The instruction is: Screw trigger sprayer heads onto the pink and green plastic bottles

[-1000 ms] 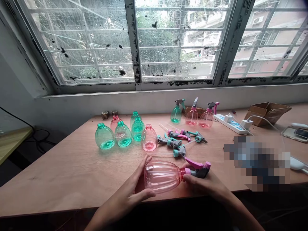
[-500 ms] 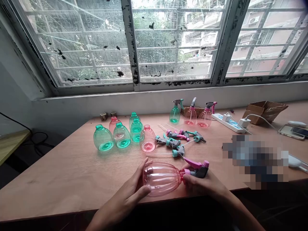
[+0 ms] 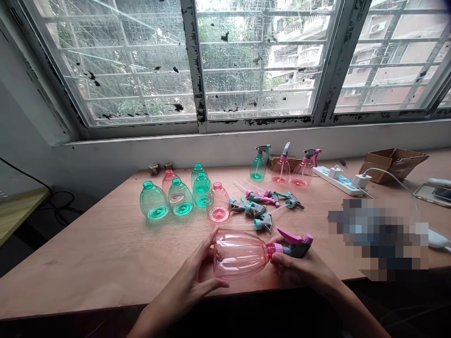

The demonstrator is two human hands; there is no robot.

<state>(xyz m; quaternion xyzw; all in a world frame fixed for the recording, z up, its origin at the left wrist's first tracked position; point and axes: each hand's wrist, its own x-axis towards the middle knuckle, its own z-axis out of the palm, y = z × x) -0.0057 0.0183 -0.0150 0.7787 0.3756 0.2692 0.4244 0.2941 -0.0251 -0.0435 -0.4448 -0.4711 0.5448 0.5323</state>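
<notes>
A clear pink spray bottle (image 3: 241, 255) lies on its side between my hands at the table's front edge, its base toward the left. My left hand (image 3: 202, 270) cups the base end, thumb below and fingers above. At the neck, the fingers of my right hand (image 3: 294, 265) are closed around the pink collar. The grey and pink trigger head (image 3: 296, 241) sits on the neck and sticks out past my right hand. Beyond the bottle lies a pile of loose trigger heads (image 3: 255, 209) in grey, teal and pink. Part of my right hand's fingers is hidden behind the neck.
Several open green bottles (image 3: 154, 201) and pink bottles (image 3: 218, 204) stand at the left middle. Three bottles with heads (image 3: 258, 168) stand at the back. A power strip (image 3: 338, 180), a cardboard box (image 3: 391, 164) and a blurred patch (image 3: 377, 239) are to the right.
The bottle has shifted slightly right with both hands. My left hand's thumb has moved down, lower along the bottle's base. The view has also shifted a little.
</notes>
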